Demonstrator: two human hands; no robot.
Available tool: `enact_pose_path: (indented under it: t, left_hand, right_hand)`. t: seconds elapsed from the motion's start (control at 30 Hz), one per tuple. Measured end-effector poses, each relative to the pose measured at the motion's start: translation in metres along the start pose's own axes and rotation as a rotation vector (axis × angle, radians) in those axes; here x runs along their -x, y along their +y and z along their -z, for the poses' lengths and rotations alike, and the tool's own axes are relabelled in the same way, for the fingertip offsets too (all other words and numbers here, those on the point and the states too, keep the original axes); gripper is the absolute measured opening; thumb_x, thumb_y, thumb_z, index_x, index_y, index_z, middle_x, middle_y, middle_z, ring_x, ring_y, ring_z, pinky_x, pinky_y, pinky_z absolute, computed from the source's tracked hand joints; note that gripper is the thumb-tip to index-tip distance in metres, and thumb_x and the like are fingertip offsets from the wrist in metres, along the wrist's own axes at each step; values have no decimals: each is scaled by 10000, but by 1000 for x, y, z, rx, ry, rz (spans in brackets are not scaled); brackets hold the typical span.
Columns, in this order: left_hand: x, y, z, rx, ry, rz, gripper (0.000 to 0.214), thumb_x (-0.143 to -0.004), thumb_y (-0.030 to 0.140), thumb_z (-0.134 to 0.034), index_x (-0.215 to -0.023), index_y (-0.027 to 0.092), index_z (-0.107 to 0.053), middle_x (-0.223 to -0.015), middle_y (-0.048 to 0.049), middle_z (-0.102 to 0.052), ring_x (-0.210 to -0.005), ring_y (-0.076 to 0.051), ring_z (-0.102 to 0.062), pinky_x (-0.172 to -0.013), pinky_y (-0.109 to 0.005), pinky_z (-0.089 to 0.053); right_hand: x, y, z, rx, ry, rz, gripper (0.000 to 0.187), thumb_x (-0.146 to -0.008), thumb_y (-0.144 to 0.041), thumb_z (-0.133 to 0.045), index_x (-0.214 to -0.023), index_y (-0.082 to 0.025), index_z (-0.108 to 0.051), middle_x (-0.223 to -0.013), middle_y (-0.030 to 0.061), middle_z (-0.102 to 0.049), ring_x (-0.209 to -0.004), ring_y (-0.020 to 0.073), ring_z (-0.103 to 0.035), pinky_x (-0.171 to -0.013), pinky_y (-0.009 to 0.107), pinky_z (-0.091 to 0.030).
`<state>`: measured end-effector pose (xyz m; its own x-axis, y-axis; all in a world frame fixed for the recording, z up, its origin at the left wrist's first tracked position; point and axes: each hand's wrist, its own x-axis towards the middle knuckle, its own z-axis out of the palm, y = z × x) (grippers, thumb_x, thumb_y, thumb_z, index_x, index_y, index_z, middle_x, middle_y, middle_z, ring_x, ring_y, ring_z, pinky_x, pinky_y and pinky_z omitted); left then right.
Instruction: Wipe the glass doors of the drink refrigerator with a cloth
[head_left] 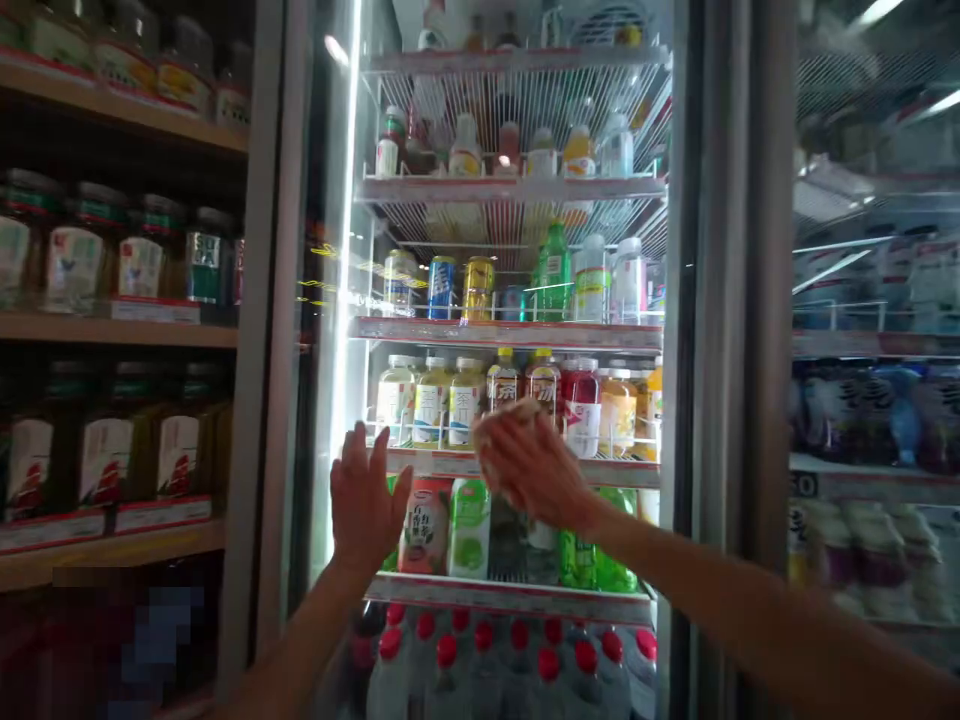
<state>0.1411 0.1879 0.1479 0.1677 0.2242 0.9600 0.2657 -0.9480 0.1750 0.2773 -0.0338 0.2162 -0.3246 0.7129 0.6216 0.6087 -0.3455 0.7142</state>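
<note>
Both my arms reach toward the glass door (420,225) of a lit drinks cooler, where reflections show on the pane. My left hand (366,495) is raised with fingers apart at the left side, holding nothing; whether it touches the glass I cannot tell. Under my right hand (536,470) is a pale cloth (487,425), held flat at the height of a bottle shelf. Behind the hands are a red carton (424,527), a green-and-white carton (469,530) and tea bottles with yellow caps (502,375). Motion blurs the right hand slightly.
Several wire shelves hold cans (441,288) and bottles, with red-capped bottles (446,655) at the bottom. Left of the metal frame (266,300), wooden shelves (142,325) carry dark bottles (75,255). Another glass-fronted cooler (874,345) is on the right.
</note>
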Motion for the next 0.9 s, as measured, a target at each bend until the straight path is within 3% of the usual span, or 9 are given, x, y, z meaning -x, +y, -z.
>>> enact_pose_path:
  t: [0.1,0.23,0.3,0.47,0.5,0.63,0.7,0.83,0.9]
  left_hand:
    - [-48,16,-6,8,81,31,615,-930,491,-254,-1389,94,-359,-1502,-215,-237,-1408,-316,-201,-1108,-534,-194]
    - [-90,32,-22,48,206,160,677,-922,526,-237,-1399,56,-340,-1493,-242,-237,-1403,-357,-190,-1093,-581,-178]
    - [-95,36,-31,69,251,193,678,-918,528,-246,-1393,57,-357,-1489,-238,-251,-1403,-369,-183,-1092,-588,-176]
    - [-89,34,-41,70,285,150,646,-919,506,-276,-1389,73,-375,-1482,-231,-274,-1404,-358,-189,-1092,-586,-186]
    - [-89,33,-41,67,289,143,638,-922,496,-275,-1391,74,-371,-1482,-231,-274,-1404,-358,-191,-1090,-589,-187]
    - [-88,30,-42,51,322,127,607,-928,472,-291,-1395,93,-369,-1483,-216,-284,-1405,-342,-199,-1097,-571,-191]
    - [-88,30,-43,49,325,126,605,-927,471,-295,-1389,88,-378,-1479,-219,-291,-1403,-344,-204,-1096,-569,-196]
    - [-88,31,-42,56,305,122,609,-926,465,-293,-1387,76,-377,-1480,-226,-282,-1404,-349,-194,-1094,-575,-192]
    - [-87,33,-41,61,299,122,608,-924,461,-301,-1393,80,-367,-1484,-225,-276,-1407,-346,-185,-1098,-576,-182]
  right_hand:
    - [13,23,5,38,-13,106,538,-903,-397,-368,-1410,-217,-348,-1493,28,-344,-1416,225,-186,-1169,545,-64]
    - [-10,97,29,223,153,-486,523,-918,-388,-359,-1400,-186,-357,-1509,105,-295,-1408,290,-208,-1125,599,-126]
    - [-12,110,37,268,202,-601,536,-917,-372,-353,-1407,-156,-340,-1512,136,-272,-1410,307,-195,-1119,608,-126]
    - [34,89,32,206,32,-96,536,-900,-380,-374,-1415,-241,-319,-1490,44,-342,-1408,242,-214,-1153,542,-132]
    - [39,91,31,231,59,-152,537,-902,-379,-373,-1418,-242,-312,-1486,51,-349,-1401,248,-232,-1143,549,-152]
    - [15,101,28,350,290,-790,559,-908,-363,-354,-1423,-153,-300,-1482,172,-311,-1377,353,-252,-1056,644,-213]
    - [-5,86,22,301,244,-697,551,-900,-369,-366,-1406,-152,-333,-1487,164,-306,-1387,346,-227,-1075,632,-199]
    - [-20,67,19,150,9,-75,516,-887,-419,-396,-1373,-246,-381,-1508,36,-307,-1404,260,-200,-1144,551,-147]
    - [-20,91,29,194,57,-216,498,-904,-413,-360,-1370,-238,-380,-1492,55,-333,-1386,272,-241,-1120,576,-177]
